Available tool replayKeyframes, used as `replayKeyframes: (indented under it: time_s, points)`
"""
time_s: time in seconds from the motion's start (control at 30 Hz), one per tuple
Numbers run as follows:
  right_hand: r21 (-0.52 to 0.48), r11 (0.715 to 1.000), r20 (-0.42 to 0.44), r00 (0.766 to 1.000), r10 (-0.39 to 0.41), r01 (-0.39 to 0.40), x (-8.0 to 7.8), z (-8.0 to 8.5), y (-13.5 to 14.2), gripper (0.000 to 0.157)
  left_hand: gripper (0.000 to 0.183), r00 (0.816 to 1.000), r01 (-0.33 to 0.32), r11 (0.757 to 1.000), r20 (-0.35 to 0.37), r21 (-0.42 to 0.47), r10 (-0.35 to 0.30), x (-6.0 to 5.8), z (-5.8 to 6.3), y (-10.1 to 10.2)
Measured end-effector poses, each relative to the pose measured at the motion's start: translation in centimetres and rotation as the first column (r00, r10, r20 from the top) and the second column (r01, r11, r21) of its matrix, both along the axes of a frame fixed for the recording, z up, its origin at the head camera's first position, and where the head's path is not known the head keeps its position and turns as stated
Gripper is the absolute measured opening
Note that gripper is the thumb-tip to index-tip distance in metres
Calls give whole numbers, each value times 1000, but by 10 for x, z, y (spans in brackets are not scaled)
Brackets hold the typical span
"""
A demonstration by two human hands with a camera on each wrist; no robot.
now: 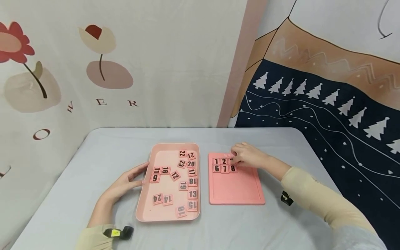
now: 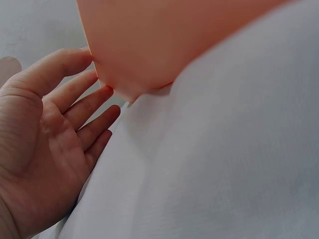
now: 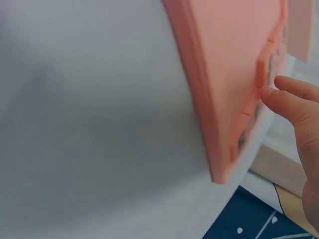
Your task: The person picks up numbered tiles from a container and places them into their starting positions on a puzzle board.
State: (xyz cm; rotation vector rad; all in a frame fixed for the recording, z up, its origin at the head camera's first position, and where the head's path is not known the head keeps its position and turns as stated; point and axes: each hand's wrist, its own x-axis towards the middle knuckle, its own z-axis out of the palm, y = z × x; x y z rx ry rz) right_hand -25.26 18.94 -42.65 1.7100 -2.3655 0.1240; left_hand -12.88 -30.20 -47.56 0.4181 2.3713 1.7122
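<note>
The left hand (image 1: 125, 181), fingers extended and grasping nothing, touches the left rim of a pink tray (image 1: 164, 158) with loose number tiles (image 1: 175, 175) scattered inside. Just right of the tray, the right hand (image 1: 248, 155) bends over a pink board (image 1: 235, 189), fingertips at its top row beside tile 2 (image 1: 223, 161); whether they pinch a tile, I cannot tell.
</note>
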Motion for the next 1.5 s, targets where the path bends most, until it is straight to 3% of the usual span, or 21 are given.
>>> replayKeyframes:
  time_s: [0.17,0.33,0.63,0.77,0.97,1.2,1.5]
  points:
    - [-157,986,-12,999,-52,49,8,15,-6,24,65,1000,3,1000,3,3,-3,0,-1,0]
    - [-229,967,21,993,-112,114,24,30,-31,23,65,1000,2,1000,2,11,-2,0,0,-1]
    - [-342,925,118,984,-135,168,48,26,-95,23,66,1000,-1,1000,8,-4,1,-2,0,1]
    - [-318,921,208,964,-163,224,57,23,-130,27,66,1000,-3,1000,6,-11,3,-3,0,1]
    - [-196,941,320,925,-206,277,64,12,-182,31,66,1000,1,1000,6,-1,-1,-4,-2,4]
    - [-65,952,324,909,-264,299,61,-7,-221,36,65,1000,14,1000,2,-5,-14,-5,-2,4]
    - [-26,942,305,900,-311,334,54,-18,-250,37,65,1000,19,1000,-6,0,-19,-6,-2,3]
